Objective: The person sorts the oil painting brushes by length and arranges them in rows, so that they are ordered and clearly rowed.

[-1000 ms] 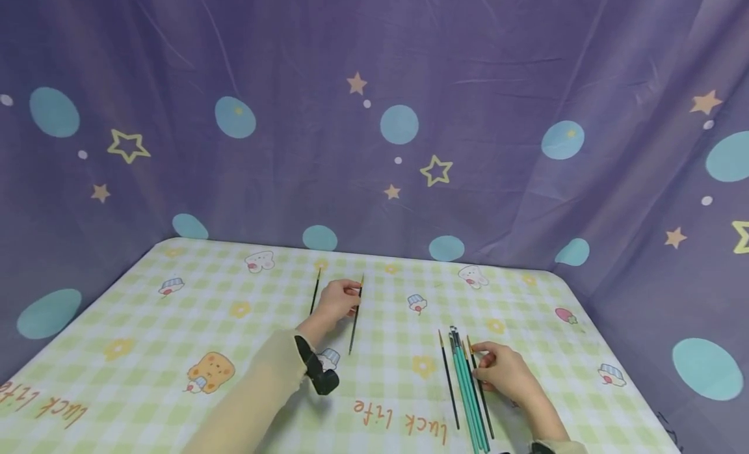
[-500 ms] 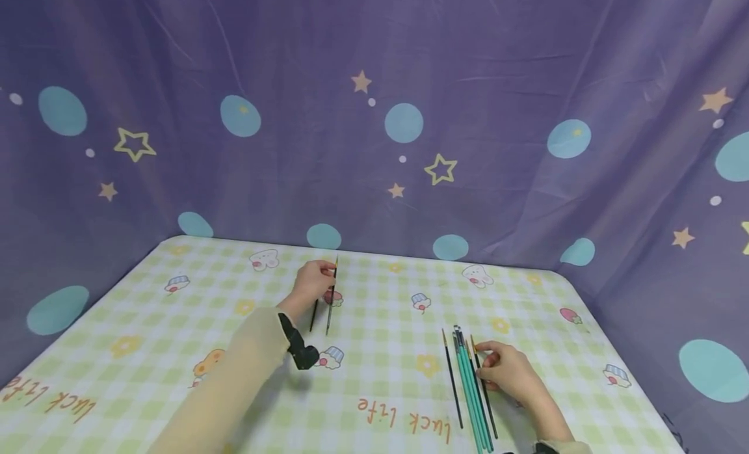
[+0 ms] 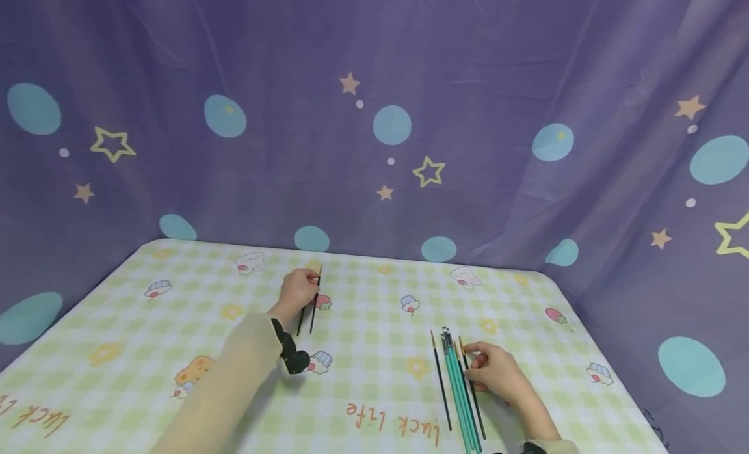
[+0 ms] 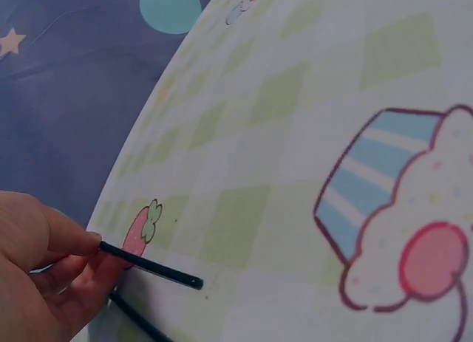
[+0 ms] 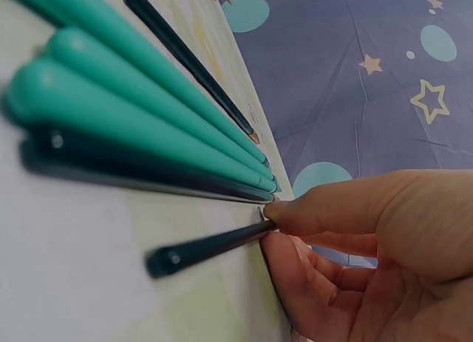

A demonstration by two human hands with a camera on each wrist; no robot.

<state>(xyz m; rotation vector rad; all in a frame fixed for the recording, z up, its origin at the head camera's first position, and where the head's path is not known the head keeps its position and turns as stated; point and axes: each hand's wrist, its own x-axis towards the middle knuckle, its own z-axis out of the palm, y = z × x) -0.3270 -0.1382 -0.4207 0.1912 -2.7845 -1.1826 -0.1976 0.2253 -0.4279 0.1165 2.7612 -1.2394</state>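
At the back left of the table, my left hand [image 3: 300, 288] pinches a thin black paintbrush [image 3: 315, 311] between thumb and fingers. Its handle end [image 4: 166, 272] points out of the grip in the left wrist view. A second black paintbrush [image 3: 301, 320] lies alongside, partly hidden by the hand. At the front right, my right hand [image 3: 497, 374] pinches another black paintbrush [image 5: 211, 252] near its bristle end. Left of it lie several teal paintbrushes [image 3: 459, 395] side by side, with a dark brush [image 5: 140, 168] against them. One more black paintbrush [image 3: 441, 382] lies apart on their left.
A green-and-white checked cloth [image 3: 374, 363] with printed cakes and flowers covers the table. A purple curtain [image 3: 281, 181] with stars and teal spots hangs behind and along both sides. Dark straps [image 3: 289, 350] sit at the wrists.
My left hand has moved left with its black paintbrush, bringing it close beside the other one, roughly parallel. My right hand keeps its pinch at the bunch. The head view has shifted slightly.
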